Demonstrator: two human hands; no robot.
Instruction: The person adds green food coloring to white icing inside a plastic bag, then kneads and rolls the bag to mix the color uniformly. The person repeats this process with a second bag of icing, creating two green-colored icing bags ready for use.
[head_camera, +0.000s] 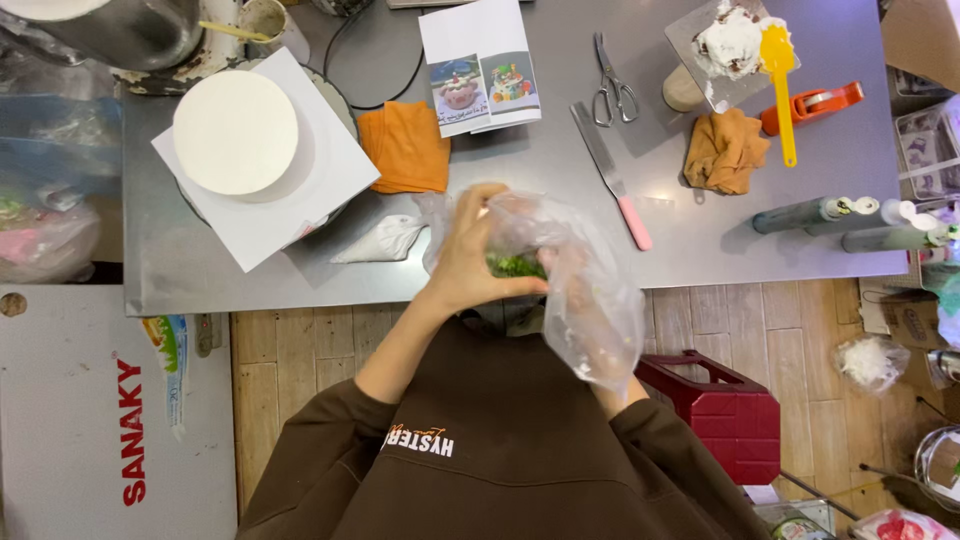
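Head view, left hand (468, 262) grips piping bag (575, 285), near table edge (300, 298)

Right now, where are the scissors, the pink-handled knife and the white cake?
scissors (612, 85), head view, on the pivot where the blades cross.
pink-handled knife (634, 222), head view, on the pink handle.
white cake (236, 131), head view, on its flat top.

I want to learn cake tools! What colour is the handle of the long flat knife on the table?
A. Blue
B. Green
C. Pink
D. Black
C. The long flat knife lies on the metal table just right of the hands, beside the scissors, and its handle end is plainly pink.
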